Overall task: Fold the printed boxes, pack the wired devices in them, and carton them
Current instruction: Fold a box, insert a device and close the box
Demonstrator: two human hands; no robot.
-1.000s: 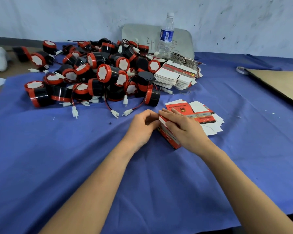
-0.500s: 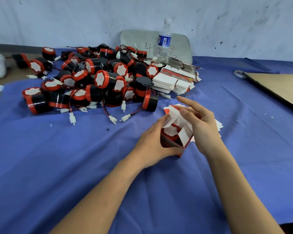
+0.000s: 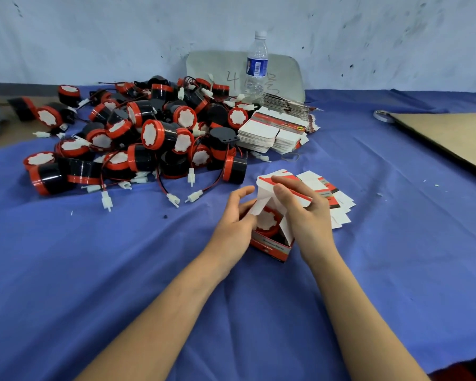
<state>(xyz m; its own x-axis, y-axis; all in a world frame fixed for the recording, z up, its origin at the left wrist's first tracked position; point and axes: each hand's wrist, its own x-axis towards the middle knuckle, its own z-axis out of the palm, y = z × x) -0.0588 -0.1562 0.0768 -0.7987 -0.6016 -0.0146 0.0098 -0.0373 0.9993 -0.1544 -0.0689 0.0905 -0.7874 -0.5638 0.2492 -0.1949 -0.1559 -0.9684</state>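
A small red-and-white printed box (image 3: 272, 247) stands upright on the blue cloth with its top flaps up. Inside it sits a red-rimmed black wired device (image 3: 267, 221) with a white face. My left hand (image 3: 235, 226) grips the box's left side, thumb by the left flap. My right hand (image 3: 304, 209) holds the right side and bends the top lid flap with its fingers. A big pile of the same wired devices (image 3: 138, 138) lies behind on the left. Flat unfolded boxes (image 3: 333, 199) lie fanned just right of my hands.
Stacks of flat printed boxes (image 3: 275, 130) sit behind the pile. A water bottle (image 3: 256, 64) stands before a grey board (image 3: 283, 72) against the wall. A brown cardboard sheet (image 3: 448, 136) and a tape roll (image 3: 381, 116) lie at the far right.
The box lay on its side under both hands; it now stands upright with the device inside, flaps raised. My right fingers have curled onto the lid flap.
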